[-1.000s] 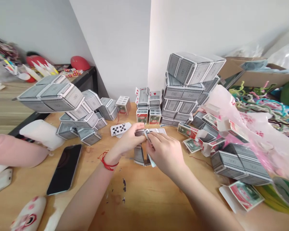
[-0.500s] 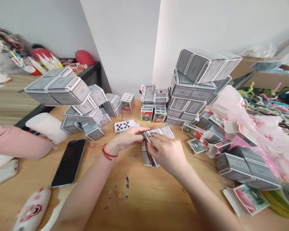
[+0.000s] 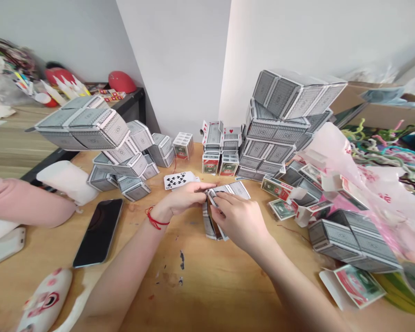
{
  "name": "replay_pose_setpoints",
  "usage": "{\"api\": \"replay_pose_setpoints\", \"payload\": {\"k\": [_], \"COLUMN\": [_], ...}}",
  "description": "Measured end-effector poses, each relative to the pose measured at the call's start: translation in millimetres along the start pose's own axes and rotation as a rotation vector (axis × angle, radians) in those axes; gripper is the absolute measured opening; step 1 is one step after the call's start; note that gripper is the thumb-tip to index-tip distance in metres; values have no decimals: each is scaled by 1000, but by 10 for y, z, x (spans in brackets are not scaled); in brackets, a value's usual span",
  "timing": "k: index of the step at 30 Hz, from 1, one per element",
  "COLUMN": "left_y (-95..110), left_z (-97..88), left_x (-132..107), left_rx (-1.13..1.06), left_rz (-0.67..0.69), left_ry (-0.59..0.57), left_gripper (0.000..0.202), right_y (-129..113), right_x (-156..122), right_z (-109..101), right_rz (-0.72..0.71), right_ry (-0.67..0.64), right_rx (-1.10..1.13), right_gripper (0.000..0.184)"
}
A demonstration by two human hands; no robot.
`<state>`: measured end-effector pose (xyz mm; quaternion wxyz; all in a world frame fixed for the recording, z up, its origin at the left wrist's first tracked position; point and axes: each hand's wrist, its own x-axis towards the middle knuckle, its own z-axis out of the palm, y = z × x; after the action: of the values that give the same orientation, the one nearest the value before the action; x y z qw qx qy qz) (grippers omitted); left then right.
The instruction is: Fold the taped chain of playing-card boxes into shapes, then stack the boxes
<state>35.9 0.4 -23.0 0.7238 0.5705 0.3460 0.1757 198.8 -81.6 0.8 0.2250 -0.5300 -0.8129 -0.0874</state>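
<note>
A partly open box folded from playing cards (image 3: 212,223), grey patterned backs outward, stands at the table's middle. My left hand (image 3: 188,197), a red string on its wrist, grips the box's upper left edge between thumb and fingers. From the right, my right hand (image 3: 240,219) is closed over the top of it, fingers bent onto the upper cards; its palm hides part of the box. More cards (image 3: 240,188) show flat behind the right fingers. Just beyond my left hand lies a ten of spades (image 3: 180,180) on a small pile.
Stacked card boxes rise at the left (image 3: 90,122) and the right (image 3: 280,127). Two card packs (image 3: 229,164) support cards at the back. A phone (image 3: 99,233) lies left, near a pink cylinder (image 3: 31,203). Opened packs (image 3: 359,286) and pink plastic (image 3: 363,184) crowd the right.
Both hands stay on the card box in nearly the same pose. The view has shifted very slightly; nothing else visibly differs.
</note>
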Motion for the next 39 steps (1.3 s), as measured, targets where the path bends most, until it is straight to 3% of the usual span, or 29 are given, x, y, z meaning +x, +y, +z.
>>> {"api": "replay_pose_setpoints", "payload": {"k": [13, 22, 39], "left_y": [-32, -10, -24], "left_z": [139, 118, 94], "left_x": [51, 21, 14], "left_rx": [161, 126, 150], "left_rz": [106, 57, 25], "left_ry": [145, 114, 103], "left_gripper": [47, 53, 57], "right_y": [38, 10, -49], "right_x": [-4, 18, -22], "right_z": [0, -97, -71], "right_rz": [-19, -18, -41], "right_ry": [-43, -145, -196], "right_rx": [1, -82, -115], "right_gripper": [19, 20, 18]}}
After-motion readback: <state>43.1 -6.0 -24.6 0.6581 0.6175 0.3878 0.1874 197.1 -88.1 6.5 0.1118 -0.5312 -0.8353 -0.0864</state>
